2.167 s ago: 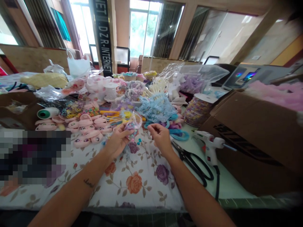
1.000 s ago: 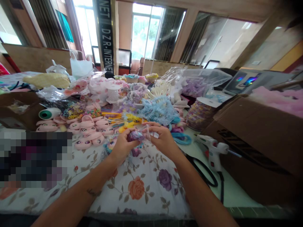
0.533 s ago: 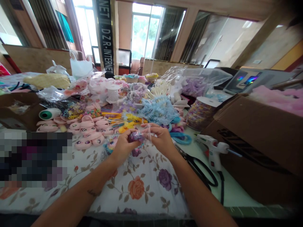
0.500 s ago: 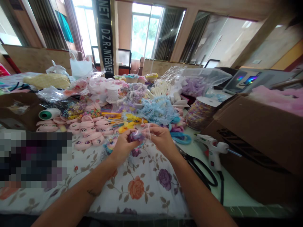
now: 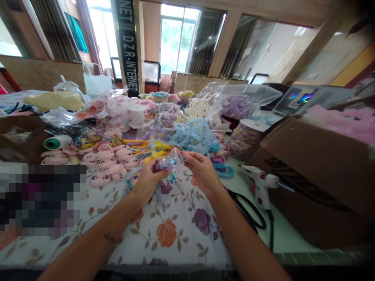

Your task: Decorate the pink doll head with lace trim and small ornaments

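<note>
My left hand (image 5: 146,180) is closed around a small clear plastic bag of purple beads (image 5: 167,163), held just above the floral tablecloth (image 5: 166,230). My right hand (image 5: 201,171) pinches the bag's open top edge from the right with thumb and fingers. Both hands meet over the middle of the table, in front of a heap of blue lace trim (image 5: 191,136). Several pink doll-face pieces (image 5: 104,162) lie to the left of my left hand.
Black scissors (image 5: 249,212) and a white glue gun (image 5: 259,185) lie right of my right arm. A cardboard box (image 5: 319,171) stands at the right, with a spool of patterned ribbon (image 5: 244,140) beside it. Bags of craft trims crowd the back of the table.
My right hand came over from the right and took hold of the bag's top. Both hands have since lifted it slightly and the bag's mouth is spread wider.
</note>
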### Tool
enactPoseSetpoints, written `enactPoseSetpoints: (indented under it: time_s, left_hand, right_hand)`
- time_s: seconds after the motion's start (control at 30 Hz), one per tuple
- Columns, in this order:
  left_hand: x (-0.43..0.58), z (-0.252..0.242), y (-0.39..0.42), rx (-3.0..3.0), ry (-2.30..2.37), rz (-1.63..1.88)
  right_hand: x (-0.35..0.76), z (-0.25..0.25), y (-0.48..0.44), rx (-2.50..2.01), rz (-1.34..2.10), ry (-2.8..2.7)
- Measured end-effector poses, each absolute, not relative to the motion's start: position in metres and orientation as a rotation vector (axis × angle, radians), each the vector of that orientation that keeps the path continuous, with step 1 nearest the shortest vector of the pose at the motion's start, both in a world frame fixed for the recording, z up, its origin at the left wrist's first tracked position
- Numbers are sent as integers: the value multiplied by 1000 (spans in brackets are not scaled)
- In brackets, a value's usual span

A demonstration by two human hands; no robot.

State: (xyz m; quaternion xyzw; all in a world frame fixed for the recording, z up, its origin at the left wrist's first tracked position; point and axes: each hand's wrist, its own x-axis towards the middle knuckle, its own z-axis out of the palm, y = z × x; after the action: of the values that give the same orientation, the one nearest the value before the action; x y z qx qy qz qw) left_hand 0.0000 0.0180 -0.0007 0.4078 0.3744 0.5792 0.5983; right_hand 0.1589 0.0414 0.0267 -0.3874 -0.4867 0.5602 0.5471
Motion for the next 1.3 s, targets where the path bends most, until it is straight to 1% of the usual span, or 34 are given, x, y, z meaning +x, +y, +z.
enactPoseSetpoints:
  time_s: [0.13, 0.27, 0.37, 0.5, 0.63, 0.73, 0.87, 0.93, 1.07, 1.3]
  left_hand:
    - [-2, 3, 19, 926, 886, 1436]
    - [-9, 7, 23, 861, 927, 1568]
    - [-13, 8, 26, 835, 959, 1597]
    - [-12, 7, 26, 876, 1025, 1571]
    - [-9, 5, 24, 946, 1065, 1541]
    - [-9, 2, 24, 998, 1061, 1533]
    - [-10, -3, 26, 1048, 1065, 1509]
    - [-10, -3, 25, 1076, 1069, 1492]
    - [-8, -1, 23, 1145, 1050, 1454]
    - [-4, 1, 18, 1190, 1015, 1423]
  right_hand:
    - [168, 25, 47, -992, 1191, -1055]
    - [174, 12, 54, -1222, 1153, -1310]
    - [170, -4, 60, -1334, 1089, -1540]
    - [162, -20, 67, -1337, 989, -1734]
    - [160, -25, 69, -1260, 859, -1908]
    - [163, -20, 68, -1275, 720, -1914]
    - [170, 4, 60, -1199, 614, -1619]
    - [171, 20, 52, -1073, 608, -1549]
    - [167, 39, 41, -926, 647, -1784]
    - [160, 33, 44, -931, 730, -1802]
